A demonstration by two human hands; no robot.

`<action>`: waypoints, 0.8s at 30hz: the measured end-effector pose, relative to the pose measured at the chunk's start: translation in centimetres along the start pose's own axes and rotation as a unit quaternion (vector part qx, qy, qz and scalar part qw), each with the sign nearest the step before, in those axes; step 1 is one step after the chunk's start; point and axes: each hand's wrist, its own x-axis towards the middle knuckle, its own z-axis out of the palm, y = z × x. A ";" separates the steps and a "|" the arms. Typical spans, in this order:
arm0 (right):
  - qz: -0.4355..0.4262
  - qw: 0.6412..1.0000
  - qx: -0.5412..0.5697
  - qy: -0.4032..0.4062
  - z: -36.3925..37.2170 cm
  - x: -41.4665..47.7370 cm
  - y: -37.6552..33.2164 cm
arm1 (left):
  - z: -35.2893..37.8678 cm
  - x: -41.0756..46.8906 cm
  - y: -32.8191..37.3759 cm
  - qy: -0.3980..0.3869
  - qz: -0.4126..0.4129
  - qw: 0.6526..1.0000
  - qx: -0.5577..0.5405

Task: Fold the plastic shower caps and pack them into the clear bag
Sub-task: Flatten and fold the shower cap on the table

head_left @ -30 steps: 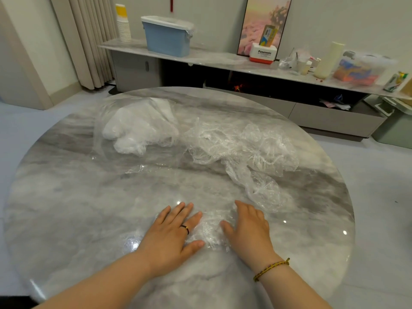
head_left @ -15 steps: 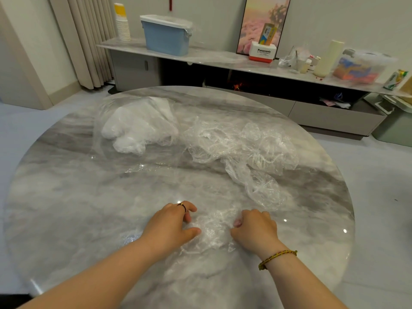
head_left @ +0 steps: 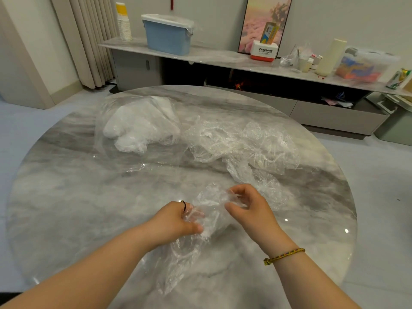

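Note:
A crumpled clear shower cap is lifted off the round marble table between my hands, and its lower part hangs down toward me. My left hand grips its left side with curled fingers. My right hand pinches its upper right edge. Beyond my right hand lies a loose pile of clear shower caps. At the back left lies the clear bag with white folded caps bunched inside it.
The table's edge curves round on the right and left, with floor beyond. Behind the table runs a low grey sideboard carrying a blue bin, stacked paper cups, a boxed item and other clutter.
My hands pressed flat on the cap, then curled and gathered it. Now both have raised it off the table, and it hangs stretched between them.

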 end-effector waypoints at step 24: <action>0.079 0.987 0.124 -0.061 1.6 -1.0 -0.4 | -0.5 -0.8 1.8 0.117 0.088 0.985 -0.095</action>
